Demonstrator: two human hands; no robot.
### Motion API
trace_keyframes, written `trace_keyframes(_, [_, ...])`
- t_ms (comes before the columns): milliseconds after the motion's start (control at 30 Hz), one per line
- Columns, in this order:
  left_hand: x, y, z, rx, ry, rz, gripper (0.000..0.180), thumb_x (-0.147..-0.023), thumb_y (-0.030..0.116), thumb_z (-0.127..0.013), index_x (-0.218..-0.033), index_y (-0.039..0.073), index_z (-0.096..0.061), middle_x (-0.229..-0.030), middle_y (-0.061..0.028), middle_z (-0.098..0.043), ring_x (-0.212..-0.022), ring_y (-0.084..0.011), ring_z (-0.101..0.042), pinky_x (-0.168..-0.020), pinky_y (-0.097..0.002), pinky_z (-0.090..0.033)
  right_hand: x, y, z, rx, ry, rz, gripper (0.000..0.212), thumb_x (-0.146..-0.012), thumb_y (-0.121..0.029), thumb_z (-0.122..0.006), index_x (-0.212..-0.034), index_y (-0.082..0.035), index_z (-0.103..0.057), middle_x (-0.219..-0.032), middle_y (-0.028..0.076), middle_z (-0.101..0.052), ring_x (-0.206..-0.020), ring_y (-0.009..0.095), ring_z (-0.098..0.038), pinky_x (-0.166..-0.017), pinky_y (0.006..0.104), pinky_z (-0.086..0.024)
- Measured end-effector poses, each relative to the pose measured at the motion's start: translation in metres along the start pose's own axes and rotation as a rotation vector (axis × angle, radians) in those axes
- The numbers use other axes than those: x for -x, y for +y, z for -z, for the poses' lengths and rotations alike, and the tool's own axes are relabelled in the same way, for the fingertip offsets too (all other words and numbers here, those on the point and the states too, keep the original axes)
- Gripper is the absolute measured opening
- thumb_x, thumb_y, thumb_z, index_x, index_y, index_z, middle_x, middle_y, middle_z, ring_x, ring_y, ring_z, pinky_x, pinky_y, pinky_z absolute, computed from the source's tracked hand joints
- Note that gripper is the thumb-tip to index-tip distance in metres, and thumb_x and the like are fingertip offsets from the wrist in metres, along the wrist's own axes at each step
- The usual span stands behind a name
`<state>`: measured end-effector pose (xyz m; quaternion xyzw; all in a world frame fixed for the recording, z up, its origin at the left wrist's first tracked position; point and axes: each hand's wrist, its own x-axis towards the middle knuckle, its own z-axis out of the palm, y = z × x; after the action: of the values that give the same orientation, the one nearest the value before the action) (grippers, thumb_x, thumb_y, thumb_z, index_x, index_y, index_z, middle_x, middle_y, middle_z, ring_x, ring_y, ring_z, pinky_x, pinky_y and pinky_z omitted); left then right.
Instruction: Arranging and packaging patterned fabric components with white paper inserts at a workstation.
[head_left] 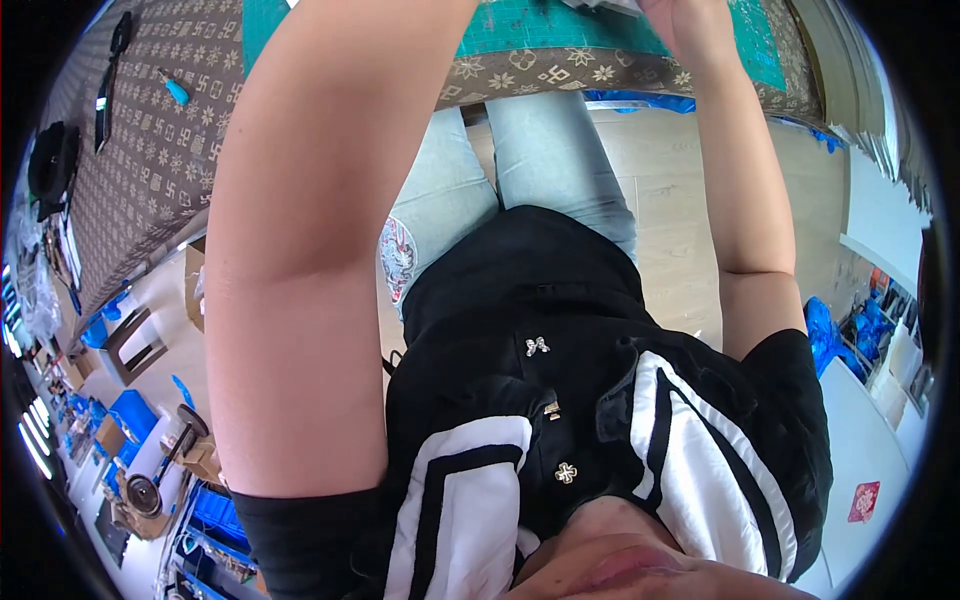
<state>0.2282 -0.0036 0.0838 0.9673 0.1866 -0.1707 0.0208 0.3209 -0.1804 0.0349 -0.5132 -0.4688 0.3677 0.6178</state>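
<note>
My left arm reaches up past the top edge over a green cutting mat (540,32), so the left hand is out of sight. At the upper right, only part of my right hand (692,28) shows above the mat. Its fingers are mostly cut off by the picture's edge. Close beside it lies a pale grey-white thing (606,5), too cropped to name. The mat rests on a brown, flower-patterned tablecloth (150,150). Off to the left on this cloth is a small tool with a teal handle (176,92).
A long, narrow black object (105,90) and a bulky black item (50,165) lie at the table's far left. Stacked sheets (870,90) stand at the right. Cardboard boxes, a blue bin (132,418) and blue plastic bags (825,335) are around the floor.
</note>
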Motion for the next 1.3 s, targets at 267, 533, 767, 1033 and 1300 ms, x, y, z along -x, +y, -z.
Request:
trace_keyframes(267, [0.000, -0.022, -0.014, 0.009, -0.039, -0.081, 0.094, -0.064, 0.055, -0.092, -0.138, 0.005, -0.061, -0.142, -0.0187, -0.061, -0.129, -0.0337, -0.059, -0.105, -0.0436, -0.051, -0.021, 0.031, 0.009, -0.464, -0.158, -0.247, 0.028, -0.103, -0.013, -0.053, -0.130, -0.009, -0.052, -0.088, 0.011, -0.066, -0.075, 0.017, -0.062, -0.065, 0.0284, -0.044])
trace_keyframes(533, [0.041, -0.076, -0.019, 0.242, 0.010, -0.033, 0.101, -0.066, 0.056, -0.090, -0.148, 0.008, -0.053, -0.147, -0.0180, -0.057, -0.135, -0.0346, -0.055, -0.112, -0.0443, -0.046, -0.018, 0.008, 0.002, -0.136, -0.007, -0.328, 0.027, -0.103, -0.011, -0.053, -0.130, -0.009, -0.051, -0.088, 0.010, -0.066, -0.077, 0.017, -0.062, -0.065, 0.0279, -0.044])
trace_keyframes(767, [0.067, -0.050, -0.007, 0.141, -0.063, 0.180, 0.112, -0.068, 0.057, -0.088, -0.160, 0.018, -0.037, -0.165, -0.0191, -0.033, -0.144, -0.0406, -0.044, -0.116, -0.0504, -0.040, -0.034, 0.060, 0.010, -1.074, -0.548, -0.094, 0.032, -0.100, -0.006, -0.060, -0.131, -0.009, -0.049, -0.092, 0.009, -0.065, -0.078, 0.017, -0.062, -0.066, 0.0267, -0.047])
trace_keyframes(1033, [0.060, -0.045, -0.008, 0.136, -0.109, 0.263, 0.126, -0.063, 0.058, -0.090, -0.164, 0.021, -0.024, -0.170, -0.0221, -0.017, -0.149, -0.0437, -0.035, -0.119, -0.0516, -0.036, -0.014, -0.013, -0.039, 0.131, -0.099, 0.028, 0.035, -0.101, -0.003, -0.061, -0.133, -0.009, -0.047, -0.102, 0.009, -0.065, -0.086, 0.014, -0.063, -0.072, 0.0273, -0.051])
trace_keyframes(1300, [0.062, -0.039, 0.005, 0.186, -0.197, 0.259, 0.129, -0.067, 0.056, -0.087, -0.167, 0.019, -0.015, -0.172, -0.0220, -0.009, -0.152, -0.0426, -0.030, -0.121, -0.0513, -0.033, -0.021, -0.012, -0.045, 0.447, -0.210, 0.107, 0.038, -0.100, -0.002, -0.063, -0.134, -0.008, -0.046, -0.102, 0.006, -0.065, -0.083, 0.012, -0.061, -0.073, 0.0262, -0.051])
